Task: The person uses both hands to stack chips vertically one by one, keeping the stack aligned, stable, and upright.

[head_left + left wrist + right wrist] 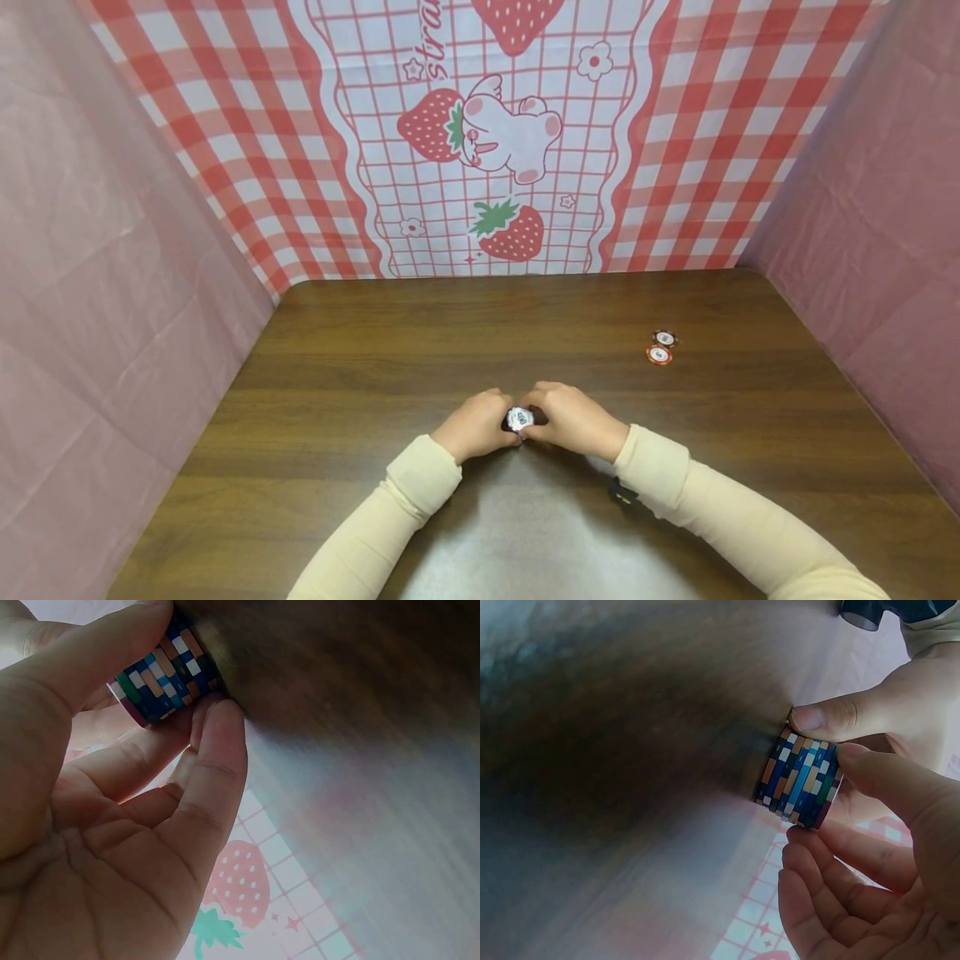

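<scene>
A short stack of poker chips [519, 418] stands on the table between both hands, a white-faced chip on top. Its edges show blue, white, tan and green blocks in the right wrist view [799, 776]. My left hand [478, 425] grips the stack from the left, its thumb and fingertips around the sides low near the table. From the right, my right hand [577, 421] pinches the upper part of the stack between thumb and fingers. In the left wrist view, the left thumb and fingers bracket the same stack [165, 675].
Farther back on the right lie a black chip [664, 338] and a red chip [659, 355], edge to edge. The brown wooden table [375, 333] meets a strawberry-print cloth [510, 150] at the back. Pink cloth walls [862, 208] flank both sides.
</scene>
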The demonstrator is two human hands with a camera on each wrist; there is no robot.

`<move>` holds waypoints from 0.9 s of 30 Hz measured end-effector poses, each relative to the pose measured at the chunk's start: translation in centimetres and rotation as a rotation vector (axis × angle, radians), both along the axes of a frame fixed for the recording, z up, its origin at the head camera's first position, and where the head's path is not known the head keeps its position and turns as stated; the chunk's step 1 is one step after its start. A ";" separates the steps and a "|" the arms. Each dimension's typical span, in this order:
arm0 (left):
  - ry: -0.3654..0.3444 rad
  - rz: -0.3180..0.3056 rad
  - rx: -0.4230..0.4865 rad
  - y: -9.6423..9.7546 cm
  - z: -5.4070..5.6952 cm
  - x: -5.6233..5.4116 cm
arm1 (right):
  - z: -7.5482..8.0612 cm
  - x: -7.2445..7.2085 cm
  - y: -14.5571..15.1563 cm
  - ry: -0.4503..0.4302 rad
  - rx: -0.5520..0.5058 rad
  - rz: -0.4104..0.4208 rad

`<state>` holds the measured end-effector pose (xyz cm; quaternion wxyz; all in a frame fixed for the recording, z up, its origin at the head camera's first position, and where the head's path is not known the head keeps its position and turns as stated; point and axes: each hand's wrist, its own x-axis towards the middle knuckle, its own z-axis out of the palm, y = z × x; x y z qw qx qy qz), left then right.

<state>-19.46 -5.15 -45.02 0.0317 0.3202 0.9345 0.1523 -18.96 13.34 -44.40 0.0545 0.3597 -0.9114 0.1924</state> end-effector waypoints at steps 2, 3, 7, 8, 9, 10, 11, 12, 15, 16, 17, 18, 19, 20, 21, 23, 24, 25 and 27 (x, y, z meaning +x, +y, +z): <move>-0.003 -0.002 -0.002 0.0 -0.1 0.0 | 0.0 0.0 0.0 0.002 -0.005 0.003; -0.005 -0.003 -0.001 0.0 -0.1 0.0 | 0.0 0.1 0.1 0.001 -0.007 0.003; -0.005 -0.007 -0.004 0.0 -0.1 0.1 | 0.1 0.2 0.2 -0.004 -0.019 0.008; -0.006 -0.006 -0.006 0.0 0.0 0.1 | 0.1 0.2 0.3 -0.005 -0.022 0.008; -0.007 -0.005 -0.007 0.0 0.0 0.1 | 0.2 0.3 0.3 -0.007 -0.023 0.010; -0.008 -0.004 -0.009 0.0 0.1 0.1 | 0.2 0.3 0.3 -0.009 -0.024 0.011; -0.009 -0.003 -0.011 0.0 0.1 0.2 | 0.3 0.3 0.4 -0.011 -0.024 0.010; -0.012 0.000 -0.012 0.1 0.1 0.2 | 0.3 0.3 0.4 -0.013 -0.022 0.008; -0.019 0.012 -0.021 0.1 0.1 0.1 | 0.7 0.3 0.8 -0.011 -0.019 -0.008; -0.020 0.015 -0.026 0.2 0.1 0.1 | 0.8 0.2 1.0 -0.011 -0.018 -0.021; -0.020 0.018 -0.029 0.2 0.0 0.0 | 1.0 0.1 1.2 -0.010 -0.020 -0.038; -0.021 0.021 -0.032 0.2 0.0 0.0 | 1.1 0.0 1.5 -0.006 -0.022 -0.053; -0.019 0.022 -0.036 0.2 0.0 0.0 | 1.3 -0.1 1.8 -0.002 -0.027 -0.070; -0.018 0.023 -0.038 0.2 0.0 0.0 | 1.4 -0.3 2.2 0.000 -0.030 -0.091; -0.016 0.023 -0.040 0.2 0.0 0.0 | 1.5 -0.4 2.6 -0.001 -0.037 -0.113; -0.011 0.022 -0.038 0.2 0.0 0.0 | 1.8 -0.9 3.5 0.005 -0.054 -0.158; -0.008 0.020 -0.038 0.2 -0.1 0.0 | 1.9 -1.1 4.0 0.006 -0.062 -0.180; -0.004 0.019 -0.036 0.2 -0.1 0.0 | 2.1 -1.3 4.6 0.009 -0.068 -0.207; 0.000 0.015 -0.033 0.2 -0.1 0.0 | 2.4 -1.8 5.8 0.007 -0.075 -0.264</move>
